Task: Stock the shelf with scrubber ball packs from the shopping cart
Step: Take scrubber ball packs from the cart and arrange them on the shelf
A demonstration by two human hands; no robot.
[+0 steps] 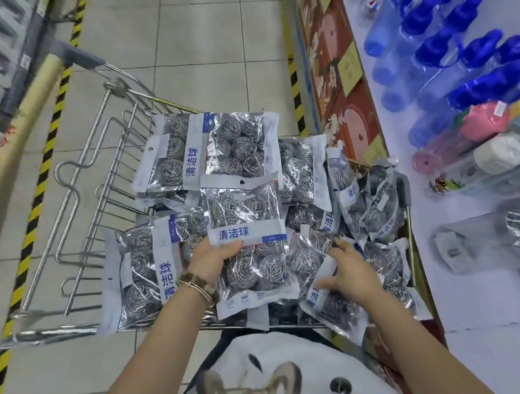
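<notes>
Head view looking down into a silver wire shopping cart point(91, 195) heaped with clear plastic packs of steel-wire scrubber balls point(215, 147), each with a white and blue label. At the middle of the heap the left hand point(214, 261) has its grip closed on one label-up pack point(248, 217), thumb across the label. To its right the right hand point(350, 272) lies spread on a tilted pack point(324, 305), grip open. Picking up seems the step in hand. Next the right hand likely needs to close on its pack, then both go to the white shelf point(476, 309) on the right
</notes>
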